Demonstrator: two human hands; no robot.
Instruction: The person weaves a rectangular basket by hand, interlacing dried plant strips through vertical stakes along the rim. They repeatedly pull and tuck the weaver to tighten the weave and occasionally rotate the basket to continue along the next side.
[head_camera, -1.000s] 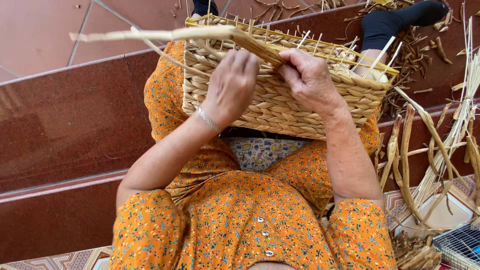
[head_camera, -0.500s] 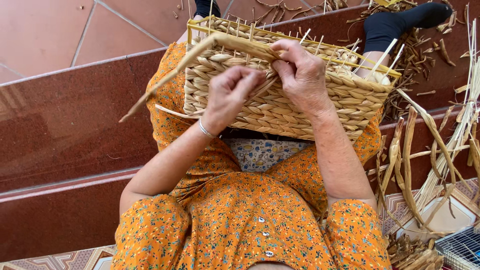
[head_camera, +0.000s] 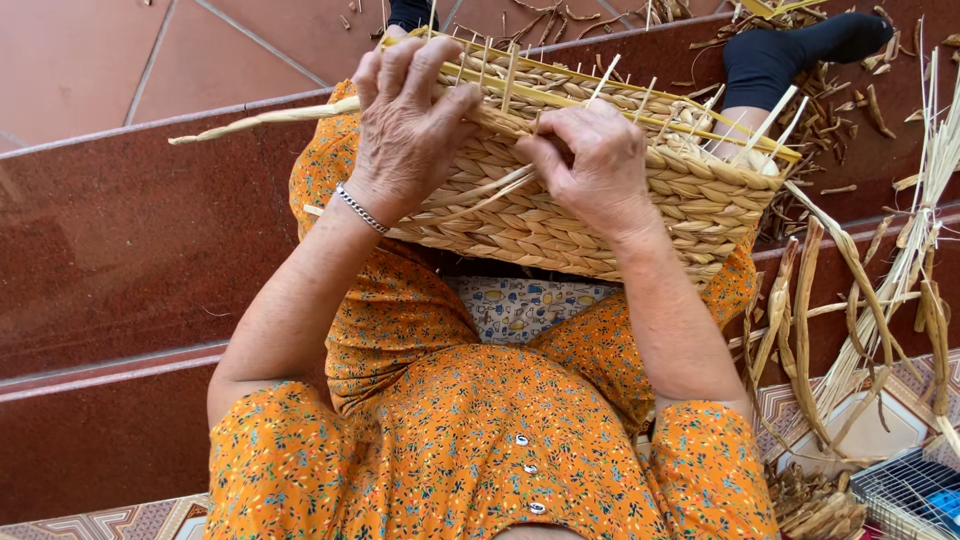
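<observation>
Rim weaving is under way: strand (head_camera: 270, 117) is gripped by left hand (head_camera: 405, 120) and pinched by right hand (head_camera: 590, 160) at basket (head_camera: 620, 215); tucking between stakes is judged next.

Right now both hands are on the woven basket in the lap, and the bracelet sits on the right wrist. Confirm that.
Not quite. Both hands are on the woven basket in the lap, but the bracelet sits on the wrist of the left hand, not the right. The wrist of the right hand is bare. The head view shows it.
</observation>
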